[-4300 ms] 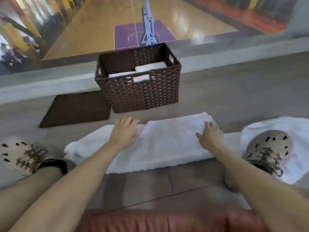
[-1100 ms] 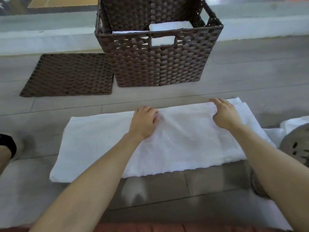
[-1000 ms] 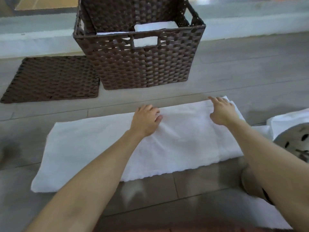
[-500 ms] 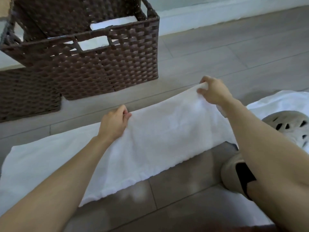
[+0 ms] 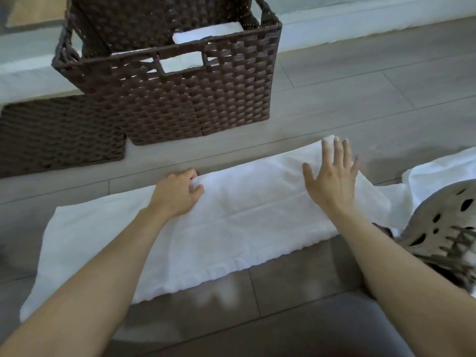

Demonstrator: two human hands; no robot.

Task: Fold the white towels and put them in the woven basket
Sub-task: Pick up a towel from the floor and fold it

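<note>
Shows a long white towel (image 5: 244,228) lying flat across the grey floor (image 5: 360,81), just in front of the woven basket (image 5: 193,104). Looks soft and fluffy, folded into a long strip with a crease down the middle. Has bumpy marks along the near hem, too blurry to read. Pinches the towel's far edge with the left hand (image 5: 176,193), fingers curled. Presses the right hand (image 5: 331,181) flat on the towel's right end, fingers spread wide. Hands apart. Shows more folded white towels (image 5: 208,34) inside the dark brown basket. Shows another white towel (image 5: 438,171) at the right, partly under a tan shoe (image 5: 443,228) with holes
</note>
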